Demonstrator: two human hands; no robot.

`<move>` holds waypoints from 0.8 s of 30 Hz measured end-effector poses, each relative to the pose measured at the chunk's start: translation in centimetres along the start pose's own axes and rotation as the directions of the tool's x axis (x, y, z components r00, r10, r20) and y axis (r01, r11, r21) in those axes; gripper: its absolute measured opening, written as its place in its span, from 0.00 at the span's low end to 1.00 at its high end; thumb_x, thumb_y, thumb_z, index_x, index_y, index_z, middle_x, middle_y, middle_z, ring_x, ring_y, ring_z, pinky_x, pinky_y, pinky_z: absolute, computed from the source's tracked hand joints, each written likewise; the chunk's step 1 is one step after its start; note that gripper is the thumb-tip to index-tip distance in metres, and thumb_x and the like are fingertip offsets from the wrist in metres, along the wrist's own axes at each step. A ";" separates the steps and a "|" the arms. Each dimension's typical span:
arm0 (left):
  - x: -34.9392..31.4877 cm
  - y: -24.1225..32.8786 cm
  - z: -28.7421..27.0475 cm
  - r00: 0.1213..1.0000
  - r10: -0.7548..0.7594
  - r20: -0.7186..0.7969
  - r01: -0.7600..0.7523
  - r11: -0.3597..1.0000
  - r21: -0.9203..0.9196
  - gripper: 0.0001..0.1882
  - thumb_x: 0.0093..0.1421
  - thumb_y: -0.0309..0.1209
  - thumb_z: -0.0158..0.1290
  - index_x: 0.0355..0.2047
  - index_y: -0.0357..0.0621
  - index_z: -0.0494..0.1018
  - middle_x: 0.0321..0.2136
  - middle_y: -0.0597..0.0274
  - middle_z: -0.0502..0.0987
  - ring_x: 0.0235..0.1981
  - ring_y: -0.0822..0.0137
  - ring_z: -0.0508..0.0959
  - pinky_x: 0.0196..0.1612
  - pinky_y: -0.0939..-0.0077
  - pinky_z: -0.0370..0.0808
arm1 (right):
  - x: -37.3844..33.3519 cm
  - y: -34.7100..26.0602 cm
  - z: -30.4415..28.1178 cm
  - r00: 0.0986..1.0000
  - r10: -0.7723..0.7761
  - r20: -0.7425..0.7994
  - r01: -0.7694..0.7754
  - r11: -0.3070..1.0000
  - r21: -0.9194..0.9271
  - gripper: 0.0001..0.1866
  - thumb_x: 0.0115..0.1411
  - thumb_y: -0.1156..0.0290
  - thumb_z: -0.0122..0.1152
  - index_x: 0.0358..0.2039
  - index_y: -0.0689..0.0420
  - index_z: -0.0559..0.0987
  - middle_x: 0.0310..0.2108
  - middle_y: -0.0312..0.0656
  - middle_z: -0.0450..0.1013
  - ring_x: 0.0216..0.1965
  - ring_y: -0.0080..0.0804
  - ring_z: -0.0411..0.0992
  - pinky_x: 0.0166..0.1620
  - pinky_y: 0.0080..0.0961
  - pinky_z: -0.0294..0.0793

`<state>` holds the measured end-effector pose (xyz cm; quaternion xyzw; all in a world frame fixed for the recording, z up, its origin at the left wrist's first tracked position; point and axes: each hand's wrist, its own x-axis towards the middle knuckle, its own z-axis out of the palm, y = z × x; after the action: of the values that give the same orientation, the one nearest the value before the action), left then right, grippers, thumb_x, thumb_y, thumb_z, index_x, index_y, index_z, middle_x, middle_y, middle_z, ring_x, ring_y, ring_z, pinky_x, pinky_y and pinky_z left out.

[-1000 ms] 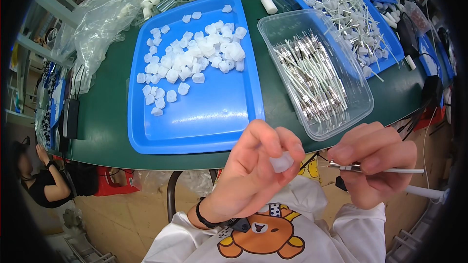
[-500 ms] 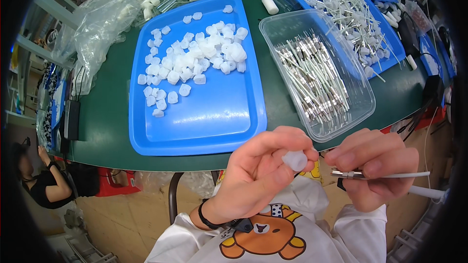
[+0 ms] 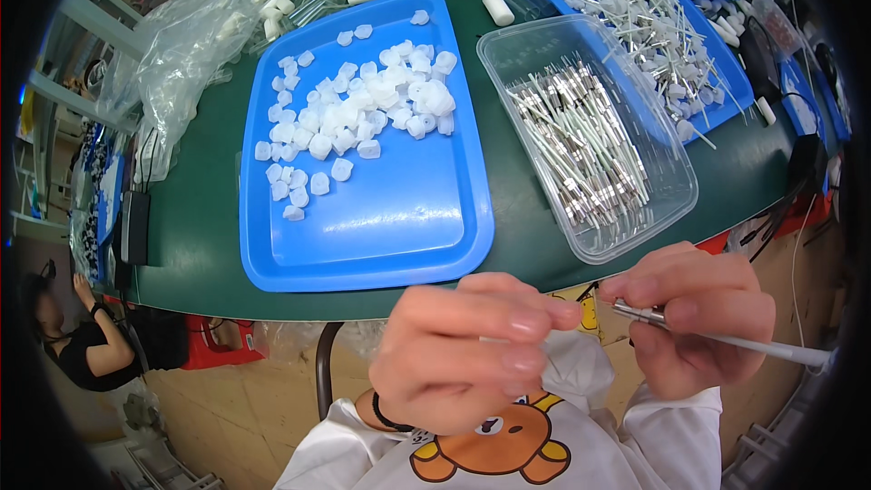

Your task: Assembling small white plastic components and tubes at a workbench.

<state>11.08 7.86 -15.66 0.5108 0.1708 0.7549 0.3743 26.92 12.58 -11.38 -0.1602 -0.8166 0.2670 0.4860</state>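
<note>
My left hand (image 3: 463,349) has turned palm-in, its fingers curled together. Only a pale sliver shows between them, and the translucent white plastic cap seen there half a second ago is otherwise hidden. To its right, my right hand (image 3: 703,318) pinches a thin rod with a silver metal sleeve (image 3: 642,312) between thumb and fingers. The sleeve's end points toward my left fingertips, a small gap apart. Beyond my left hand, a blue tray (image 3: 363,272) carries a heap of similar white caps (image 3: 349,109). A clear plastic box (image 3: 676,191) beyond my right hand holds many metal-sleeved rods (image 3: 590,145).
Another blue tray (image 3: 739,82) at the far right is piled with capped rods (image 3: 635,18). White cylindrical plugs (image 3: 498,9) and clear plastic bags (image 3: 172,63) lie along the green table's (image 3: 190,236) back. Another person (image 3: 95,336) sits at the left.
My left hand has rolled over, so its back faces up and the cap is no longer plainly visible. My right hand has tilted the rod, its far end now lower.
</note>
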 end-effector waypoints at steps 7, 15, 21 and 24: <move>0.4 0.5 0.6 0.990 0.010 0.139 -0.061 0.930 0.362 0.13 0.40 0.17 0.55 0.30 0.39 0.71 0.33 0.56 0.71 0.37 0.58 0.74 0.47 0.68 0.61 | -0.1 -0.3 0.0 0.998 0.051 -0.034 -0.052 0.999 -0.006 0.14 0.43 0.82 0.56 0.30 0.63 0.63 0.25 0.48 0.66 0.22 0.35 0.70 0.25 0.25 0.73; 0.3 0.8 0.7 0.987 -0.047 0.151 -0.015 0.920 0.391 0.14 0.40 0.19 0.56 0.29 0.43 0.70 0.32 0.58 0.70 0.37 0.59 0.73 0.47 0.67 0.59 | 0.0 -0.3 0.3 0.995 0.069 -0.074 -0.066 0.997 0.036 0.14 0.41 0.83 0.56 0.29 0.61 0.63 0.25 0.47 0.67 0.23 0.36 0.70 0.25 0.24 0.72; 0.2 0.5 0.9 0.989 0.036 0.145 -0.086 0.928 0.362 0.12 0.39 0.19 0.57 0.28 0.39 0.72 0.32 0.57 0.72 0.37 0.59 0.73 0.45 0.70 0.62 | 0.3 0.0 0.3 0.999 0.017 -0.051 -0.013 0.997 0.074 0.14 0.42 0.84 0.56 0.29 0.62 0.62 0.25 0.48 0.65 0.23 0.41 0.70 0.26 0.29 0.74; 0.1 0.3 0.9 0.988 0.052 0.142 -0.095 0.944 0.316 0.12 0.39 0.19 0.56 0.28 0.38 0.72 0.32 0.56 0.71 0.38 0.57 0.73 0.45 0.70 0.63 | 0.2 0.2 0.2 0.999 0.012 -0.032 -0.008 0.993 0.115 0.14 0.42 0.84 0.56 0.29 0.62 0.62 0.25 0.49 0.64 0.22 0.42 0.70 0.26 0.30 0.75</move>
<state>11.72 7.63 -14.98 0.6197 0.2473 0.6950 0.2681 26.64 12.78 -11.42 -0.1406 -0.7908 0.3135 0.5065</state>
